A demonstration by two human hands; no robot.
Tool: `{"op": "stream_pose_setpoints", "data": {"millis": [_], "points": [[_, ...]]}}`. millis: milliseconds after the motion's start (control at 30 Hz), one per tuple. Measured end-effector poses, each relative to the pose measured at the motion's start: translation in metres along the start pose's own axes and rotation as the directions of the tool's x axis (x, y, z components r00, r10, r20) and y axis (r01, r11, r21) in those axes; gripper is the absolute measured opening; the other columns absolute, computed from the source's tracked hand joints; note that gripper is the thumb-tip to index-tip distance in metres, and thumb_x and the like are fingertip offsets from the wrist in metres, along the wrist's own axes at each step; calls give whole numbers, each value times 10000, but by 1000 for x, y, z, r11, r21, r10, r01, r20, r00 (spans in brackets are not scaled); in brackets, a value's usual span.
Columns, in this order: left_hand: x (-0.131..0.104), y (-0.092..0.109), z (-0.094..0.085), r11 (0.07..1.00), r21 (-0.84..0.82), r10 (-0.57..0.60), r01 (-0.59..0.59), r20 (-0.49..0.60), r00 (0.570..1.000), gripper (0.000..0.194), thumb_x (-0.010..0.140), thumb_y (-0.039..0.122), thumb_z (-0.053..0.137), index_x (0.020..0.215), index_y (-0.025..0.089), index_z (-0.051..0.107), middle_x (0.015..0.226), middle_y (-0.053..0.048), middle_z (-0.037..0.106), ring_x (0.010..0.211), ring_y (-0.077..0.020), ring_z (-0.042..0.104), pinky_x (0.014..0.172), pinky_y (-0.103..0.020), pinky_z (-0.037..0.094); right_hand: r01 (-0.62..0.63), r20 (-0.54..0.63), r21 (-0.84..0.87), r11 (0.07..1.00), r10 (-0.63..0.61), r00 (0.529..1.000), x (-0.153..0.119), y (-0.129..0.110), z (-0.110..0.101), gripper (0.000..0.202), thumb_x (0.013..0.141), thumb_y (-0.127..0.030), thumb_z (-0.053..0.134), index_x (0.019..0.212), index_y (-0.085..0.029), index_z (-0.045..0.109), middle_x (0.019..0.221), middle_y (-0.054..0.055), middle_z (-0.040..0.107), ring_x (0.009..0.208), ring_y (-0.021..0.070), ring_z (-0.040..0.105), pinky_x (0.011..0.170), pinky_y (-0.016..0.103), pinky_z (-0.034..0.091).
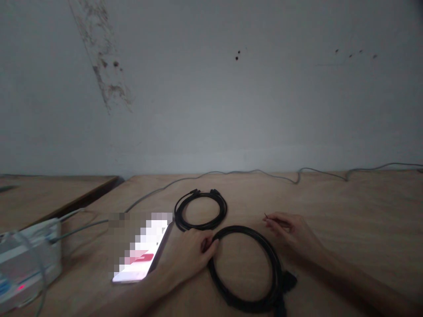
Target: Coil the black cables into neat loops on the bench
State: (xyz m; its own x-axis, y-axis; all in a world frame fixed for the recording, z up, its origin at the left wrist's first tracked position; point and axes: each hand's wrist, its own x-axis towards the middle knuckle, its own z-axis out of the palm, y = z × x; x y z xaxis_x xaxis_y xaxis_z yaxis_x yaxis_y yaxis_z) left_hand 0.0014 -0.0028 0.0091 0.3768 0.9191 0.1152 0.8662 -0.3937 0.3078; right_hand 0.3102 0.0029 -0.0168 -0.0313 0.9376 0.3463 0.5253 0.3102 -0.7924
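Observation:
Two coils of black cable lie on the wooden table. The nearer, larger coil has dark connectors at its lower right. My left hand is closed at this coil's upper left side, thumb and fingers pinching the cable. Just behind that hand sits the smaller coil, with its plug ends at the top. My right hand is to the right of the larger coil, its thumb and fingertips pressed together on a small, thin dark piece, too small to name surely.
A lit phone or tablet, partly pixelated, lies left of my left hand. At the far left is a white power strip with a red light and cables. A thin grey cable runs along the wall.

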Motion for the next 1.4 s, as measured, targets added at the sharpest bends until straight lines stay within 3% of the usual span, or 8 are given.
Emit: {"op": "stream_pose_setpoints", "data": {"millis": [333, 533, 767, 1033, 1233, 1400], "points": [[0, -4, 3, 1000, 6, 17, -17, -14, 1000, 399, 967, 464, 460, 668, 202, 491, 651, 4, 571, 627, -160, 513, 586, -291, 280, -79, -46, 227, 971, 91, 995, 0, 13, 5, 432, 887, -592, 601, 1004, -189, 701, 823, 94, 761, 764, 256, 734, 683, 351, 579], [-1, -7, 6, 999, 32, 19, -18, -31, 999, 406, 976, 480, 449, 684, 203, 504, 673, -2, 585, 651, -168, 524, 591, -295, 280, -66, -50, 107, 992, 71, 996, 2, 18, 5, 335, 889, -510, 625, 915, -212, 775, 958, 107, 785, 882, 281, 733, 800, 390, 575], [2, 3, -5, 1000, 19, 0, 0, 33, 999, 369, 965, 462, 470, 707, 205, 533, 715, -10, 629, 664, -183, 568, 585, -296, 288, 24, -54, 45, 999, -22, 998, 8, 13, 6, 289, 863, -477, 653, 883, -225, 793, 915, 92, 791, 881, 281, 733, 804, 397, 588], [12, 15, 6, 994, -109, -25, 21, -31, 999, 276, 889, 441, 594, 1072, 234, 601, 926, -27, 711, 828, -241, 655, 653, -295, 379, 119, 18, 5, 993, -119, 993, 16, 18, 11, 235, 882, -413, 632, 868, -237, 787, 862, 72, 787, 820, 256, 732, 735, 364, 596], [16, 5, 21, 998, -40, -39, 37, -55, 998, 268, 890, 447, 596, 1060, 242, 628, 879, -28, 702, 816, -245, 662, 636, -297, 371, 94, 7, -15, 995, -94, 996, 14, 29, 10, 218, 877, -400, 640, 870, -232, 779, 864, 70, 788, 810, 255, 738, 752, 378, 595], [16, 2, 20, 999, 9, -31, 31, -59, 998, 269, 916, 485, 564, 973, 226, 609, 860, -25, 698, 759, -233, 645, 629, -306, 350, 87, 1, -17, 996, -87, 996, 14, 32, 9, 222, 883, -406, 649, 908, -233, 785, 895, 77, 793, 832, 261, 739, 772, 387, 594]]}}
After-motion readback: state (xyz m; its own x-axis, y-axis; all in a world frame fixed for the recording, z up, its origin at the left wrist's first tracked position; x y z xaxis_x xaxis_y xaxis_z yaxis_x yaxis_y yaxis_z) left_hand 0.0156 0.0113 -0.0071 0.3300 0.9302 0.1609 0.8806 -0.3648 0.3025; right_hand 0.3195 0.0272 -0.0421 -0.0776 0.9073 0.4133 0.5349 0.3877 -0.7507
